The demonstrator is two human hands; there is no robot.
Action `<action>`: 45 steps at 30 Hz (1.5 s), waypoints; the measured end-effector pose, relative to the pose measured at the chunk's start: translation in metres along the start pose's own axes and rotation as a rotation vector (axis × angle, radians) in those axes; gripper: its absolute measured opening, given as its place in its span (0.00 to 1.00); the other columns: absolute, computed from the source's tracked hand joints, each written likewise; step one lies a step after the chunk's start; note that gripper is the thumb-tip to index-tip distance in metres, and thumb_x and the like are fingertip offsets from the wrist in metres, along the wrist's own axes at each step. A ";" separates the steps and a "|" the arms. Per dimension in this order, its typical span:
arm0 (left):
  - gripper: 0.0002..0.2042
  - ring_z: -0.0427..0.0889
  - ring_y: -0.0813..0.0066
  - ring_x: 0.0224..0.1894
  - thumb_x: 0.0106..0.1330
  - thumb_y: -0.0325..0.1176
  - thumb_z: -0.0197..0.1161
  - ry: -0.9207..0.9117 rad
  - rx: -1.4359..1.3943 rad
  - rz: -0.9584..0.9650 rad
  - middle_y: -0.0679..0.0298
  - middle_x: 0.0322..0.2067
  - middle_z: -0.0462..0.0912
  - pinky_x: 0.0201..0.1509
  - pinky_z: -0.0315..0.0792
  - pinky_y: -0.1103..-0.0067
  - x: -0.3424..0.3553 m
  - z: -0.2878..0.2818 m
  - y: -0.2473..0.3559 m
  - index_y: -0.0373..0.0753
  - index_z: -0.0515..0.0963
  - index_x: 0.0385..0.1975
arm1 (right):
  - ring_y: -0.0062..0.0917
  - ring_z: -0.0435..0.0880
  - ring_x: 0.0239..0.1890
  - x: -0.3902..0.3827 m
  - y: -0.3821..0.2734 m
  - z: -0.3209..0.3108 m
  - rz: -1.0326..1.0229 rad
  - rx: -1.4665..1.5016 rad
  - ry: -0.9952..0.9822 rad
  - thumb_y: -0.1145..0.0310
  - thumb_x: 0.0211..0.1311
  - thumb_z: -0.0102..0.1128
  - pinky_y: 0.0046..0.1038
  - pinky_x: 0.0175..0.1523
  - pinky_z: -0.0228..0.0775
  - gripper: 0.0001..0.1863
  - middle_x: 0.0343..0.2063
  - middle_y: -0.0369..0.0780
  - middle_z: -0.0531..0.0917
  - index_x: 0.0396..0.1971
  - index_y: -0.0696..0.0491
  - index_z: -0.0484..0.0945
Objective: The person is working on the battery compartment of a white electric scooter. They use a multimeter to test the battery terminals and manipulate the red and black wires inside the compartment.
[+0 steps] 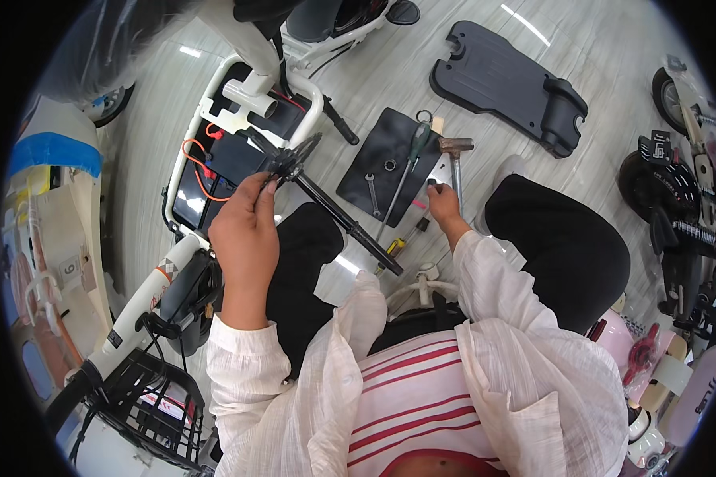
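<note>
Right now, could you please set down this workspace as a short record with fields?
Left hand: fingertips pinching a long black rod near its wide round end
Right hand: fingertips on a small dark piece, too small to identify
Tools on square black mat: silver metal wrench; green-handled screwdriver, lying across it
Right of mat: brown-headed hammer
Left side: white tubular vehicle frame with orange wires
Floor beyond: dark grey moulded panel
</note>
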State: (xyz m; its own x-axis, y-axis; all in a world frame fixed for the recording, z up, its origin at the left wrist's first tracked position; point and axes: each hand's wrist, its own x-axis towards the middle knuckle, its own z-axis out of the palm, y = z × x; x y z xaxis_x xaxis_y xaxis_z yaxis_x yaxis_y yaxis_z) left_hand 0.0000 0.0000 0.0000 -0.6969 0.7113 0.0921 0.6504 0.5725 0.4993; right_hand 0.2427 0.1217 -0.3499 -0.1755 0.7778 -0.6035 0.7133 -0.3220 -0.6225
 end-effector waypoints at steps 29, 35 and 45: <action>0.15 0.85 0.61 0.28 0.67 0.39 0.58 -0.428 -0.080 -0.165 0.53 0.26 0.83 0.32 0.76 0.71 0.015 0.036 0.027 0.31 0.80 0.31 | 0.20 0.76 0.40 -0.138 -0.243 -0.305 -0.654 0.539 0.063 0.48 0.73 0.42 0.24 0.46 0.67 0.28 0.40 0.38 0.82 0.47 0.58 0.80; 0.15 0.84 0.69 0.26 0.69 0.38 0.58 -0.538 -0.604 -0.578 0.56 0.30 0.82 0.26 0.79 0.79 0.014 0.095 0.009 0.27 0.76 0.37 | 0.20 0.75 0.42 -0.143 -0.253 -0.290 -0.567 0.791 -0.196 0.44 0.75 0.32 0.23 0.48 0.67 0.33 0.42 0.39 0.81 0.50 0.57 0.79; 0.11 0.83 0.65 0.26 0.70 0.34 0.52 -0.399 -0.847 -1.164 0.54 0.29 0.80 0.28 0.80 0.70 -0.033 0.263 -0.077 0.30 0.74 0.37 | 0.20 0.76 0.40 -0.147 -0.264 -0.283 -0.539 0.671 -0.236 0.43 0.75 0.31 0.22 0.46 0.67 0.34 0.41 0.39 0.82 0.48 0.58 0.80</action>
State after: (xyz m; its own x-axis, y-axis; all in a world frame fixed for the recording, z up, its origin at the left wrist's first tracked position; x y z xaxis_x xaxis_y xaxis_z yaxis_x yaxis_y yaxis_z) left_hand 0.0520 0.0397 -0.2683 -0.4707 0.1762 -0.8645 -0.6588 0.5816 0.4772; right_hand 0.2723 0.2455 0.0444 -0.5602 0.8073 -0.1856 -0.0406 -0.2505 -0.9673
